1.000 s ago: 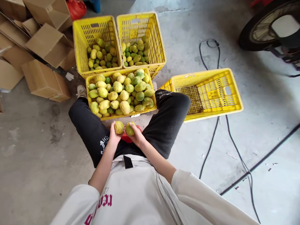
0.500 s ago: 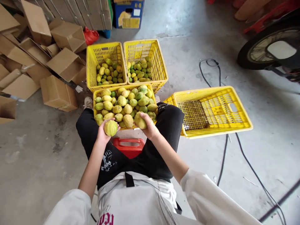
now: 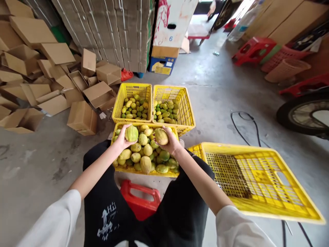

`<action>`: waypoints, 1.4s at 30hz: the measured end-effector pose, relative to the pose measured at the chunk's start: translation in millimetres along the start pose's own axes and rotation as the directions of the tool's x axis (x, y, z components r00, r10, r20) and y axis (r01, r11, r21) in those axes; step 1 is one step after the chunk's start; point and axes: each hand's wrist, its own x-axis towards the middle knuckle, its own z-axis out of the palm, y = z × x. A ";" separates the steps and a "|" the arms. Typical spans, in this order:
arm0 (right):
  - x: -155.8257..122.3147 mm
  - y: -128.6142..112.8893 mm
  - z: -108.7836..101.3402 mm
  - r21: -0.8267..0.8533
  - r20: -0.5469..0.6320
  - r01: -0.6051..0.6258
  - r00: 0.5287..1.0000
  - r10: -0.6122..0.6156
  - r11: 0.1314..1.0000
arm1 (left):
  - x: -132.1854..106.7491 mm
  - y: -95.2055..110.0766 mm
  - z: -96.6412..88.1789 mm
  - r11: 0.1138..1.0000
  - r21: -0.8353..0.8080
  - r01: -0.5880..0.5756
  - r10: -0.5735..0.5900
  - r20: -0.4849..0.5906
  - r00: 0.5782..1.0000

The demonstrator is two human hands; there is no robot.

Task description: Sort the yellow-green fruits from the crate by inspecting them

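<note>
Black trousers (image 3: 102,185) frame the near ground, with a red plastic stool (image 3: 140,210) between the person's knees. Beyond it, the left hand (image 3: 120,140) has its grip closed round a green-striped fruit (image 3: 131,133), thumb and fingers pinching it from the outer side, while the right hand (image 3: 172,141) grips a duller yellow fruit (image 3: 161,136) the same way. Both fruits are over the loaded crate (image 3: 168,175), above its piled fruit (image 3: 146,164); whether either touches the pile cannot be told. Good handling here probably means light, even finger pressure, since a hard squeeze could bruise the skin, and a slow turn of each fruit, as the palms hide the outer sides. Any setting down is best done low, without a drop. Off to the right stands another yellow crate (image 3: 241,146), its mesh bottom showing. Farther back, the left rear crate (image 3: 132,120) and right rear crate (image 3: 186,106) both hold fruit, with cardboard cartons (image 3: 82,116) to their left and a blue box (image 3: 163,65) behind.
</note>
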 end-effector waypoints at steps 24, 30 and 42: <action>87.0 -20.5 16.9 0.121 0.026 0.081 0.996 -0.085 0.989 | 74.6 -13.1 68.3 0.974 0.149 0.170 -0.176 0.026 0.984; 104.0 -11.6 7.6 0.018 0.037 0.063 0.997 -0.064 0.998 | 85.2 -15.9 61.3 0.963 0.155 0.219 -0.214 -0.053 0.975; 114.3 0.1 7.6 0.053 -0.024 0.042 0.999 -0.041 0.998 | 78.0 -18.0 61.7 0.911 0.324 0.254 -0.242 -0.075 0.967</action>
